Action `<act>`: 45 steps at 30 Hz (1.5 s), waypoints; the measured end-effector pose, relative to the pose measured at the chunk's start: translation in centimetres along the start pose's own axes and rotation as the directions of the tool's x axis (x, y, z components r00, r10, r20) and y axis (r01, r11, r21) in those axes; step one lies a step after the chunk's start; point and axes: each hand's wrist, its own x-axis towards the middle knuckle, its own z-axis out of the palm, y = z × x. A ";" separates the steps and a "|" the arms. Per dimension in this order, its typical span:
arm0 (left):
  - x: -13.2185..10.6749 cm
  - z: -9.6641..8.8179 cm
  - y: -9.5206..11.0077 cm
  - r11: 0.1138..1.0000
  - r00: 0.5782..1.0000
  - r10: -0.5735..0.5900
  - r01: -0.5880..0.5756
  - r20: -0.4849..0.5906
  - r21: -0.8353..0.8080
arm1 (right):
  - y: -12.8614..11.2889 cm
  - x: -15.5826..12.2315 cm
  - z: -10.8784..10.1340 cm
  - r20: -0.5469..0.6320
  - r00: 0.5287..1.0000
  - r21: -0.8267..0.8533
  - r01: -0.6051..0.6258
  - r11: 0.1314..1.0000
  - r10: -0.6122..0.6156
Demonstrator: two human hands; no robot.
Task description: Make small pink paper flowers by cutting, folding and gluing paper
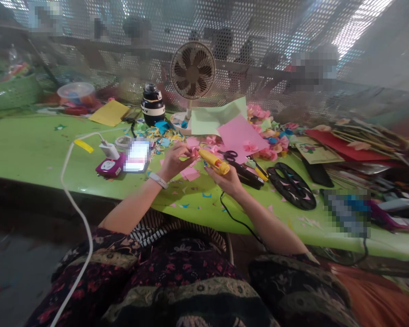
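Above the green table [150, 190], my right hand [226, 179] is wrapped round a yellow glue gun [213, 161]. A black cord [233, 213] hangs from below that hand. The nozzle end points left, close to the fingers of my left hand [175, 159]. Those fingers pinch a small piece of pink paper [193, 151], partly hidden by them; whether the nozzle touches it I cannot tell. Pink paper squares [190, 173] lie beneath my hands. Beyond them are a larger pink sheet [241, 136] and scissors with dark handles [230, 156].
A fan [192, 70] and a black bottle [152, 106] stand at the back. A lit phone [136, 155] and a purple adapter [111, 167] with a white cable [68, 181] lie left. Paper flowers [272, 145] heap behind; a black openwork tray [291, 186] sits right.
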 end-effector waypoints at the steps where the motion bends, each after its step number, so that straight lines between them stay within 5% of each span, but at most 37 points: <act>1: 0.0 0.0 0.0 1.000 1.000 -0.004 0.004 0.000 0.002 | 0.1 0.0 0.0 -0.007 1.000 -0.008 0.007 1.000 -0.007; 45: 0.2 -0.2 0.6 0.999 0.999 0.037 -0.038 0.024 0.037 | 0.8 0.0 -0.1 -0.030 0.999 -0.093 0.041 0.995 -0.044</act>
